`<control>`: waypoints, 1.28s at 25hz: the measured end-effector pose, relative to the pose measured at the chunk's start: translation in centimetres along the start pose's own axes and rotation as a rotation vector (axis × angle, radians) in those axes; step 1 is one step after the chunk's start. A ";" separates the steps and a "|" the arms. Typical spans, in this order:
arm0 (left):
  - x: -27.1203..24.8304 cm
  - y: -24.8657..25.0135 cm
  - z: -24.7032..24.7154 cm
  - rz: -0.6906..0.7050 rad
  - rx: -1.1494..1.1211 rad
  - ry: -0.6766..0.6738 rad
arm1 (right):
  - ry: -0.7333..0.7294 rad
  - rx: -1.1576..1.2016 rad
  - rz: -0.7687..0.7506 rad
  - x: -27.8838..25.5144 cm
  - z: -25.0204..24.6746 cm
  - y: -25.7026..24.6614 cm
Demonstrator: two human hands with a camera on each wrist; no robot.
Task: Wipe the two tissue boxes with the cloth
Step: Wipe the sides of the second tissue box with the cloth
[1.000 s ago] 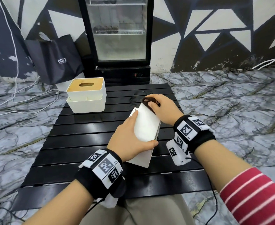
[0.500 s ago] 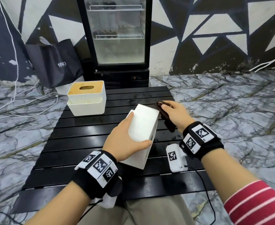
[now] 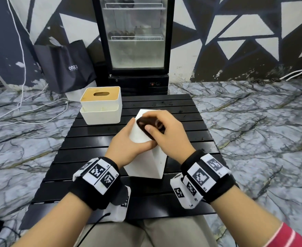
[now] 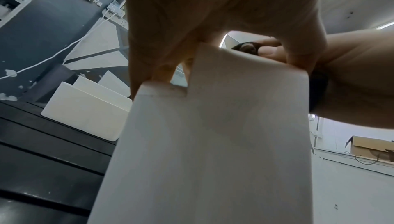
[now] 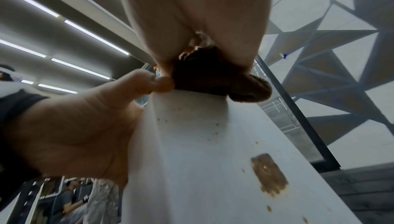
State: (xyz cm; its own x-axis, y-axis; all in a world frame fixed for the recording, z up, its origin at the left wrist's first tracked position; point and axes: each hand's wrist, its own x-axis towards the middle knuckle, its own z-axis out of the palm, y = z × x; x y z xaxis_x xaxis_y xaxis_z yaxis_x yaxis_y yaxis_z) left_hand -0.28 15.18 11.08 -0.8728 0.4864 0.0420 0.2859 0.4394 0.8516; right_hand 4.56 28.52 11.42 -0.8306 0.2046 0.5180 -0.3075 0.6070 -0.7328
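Standing the white tissue box (image 3: 146, 163) on end on the slatted table (image 3: 93, 157), we clamp it with our left hand (image 3: 127, 145) so our right hand (image 3: 166, 134), fingers pinching the dark cloth (image 3: 147, 126), can rub its top; the second tissue box (image 3: 101, 106) waits behind.

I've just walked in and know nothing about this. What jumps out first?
At the middle of the black slatted table, two hands work on a white box stood on end: the left hand grips it, the right hand presses a dark cloth on its top. Behind, to the left, sits a second box with a wooden lid, and a glass-door fridge stands by the wall.
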 end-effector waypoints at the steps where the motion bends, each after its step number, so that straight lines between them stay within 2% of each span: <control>1: 0.2 -0.3 0.1 0.011 -0.004 -0.002 | -0.067 -0.035 -0.043 -0.1 0.2 -0.1; 4: 0.3 -0.6 0.2 0.023 -0.020 -0.003 | -0.221 -0.078 -0.052 0.6 0.0 0.0; 8: -0.1 -0.4 0.7 0.041 -0.005 -0.008 | -0.266 -0.063 -0.002 1.4 -0.7 1.0; 16: 0.1 0.2 2.4 0.070 0.146 0.005 | -0.177 -0.088 0.090 2.1 -1.0 4.2; 25: -0.3 0.6 2.2 0.009 0.199 -0.018 | -0.121 -0.096 0.173 3.5 -1.2 4.9; 32: -0.3 0.6 2.4 -0.002 0.206 -0.018 | -0.009 -0.106 0.285 3.5 -1.5 5.1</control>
State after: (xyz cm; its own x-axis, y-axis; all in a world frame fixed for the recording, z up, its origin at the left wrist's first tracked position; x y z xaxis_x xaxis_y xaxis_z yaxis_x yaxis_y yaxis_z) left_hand 1.14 17.10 10.34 -0.8666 0.4981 0.0292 0.3605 0.5846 0.7268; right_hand 0.84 33.49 10.16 -0.8808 0.3712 0.2938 -0.0118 0.6031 -0.7976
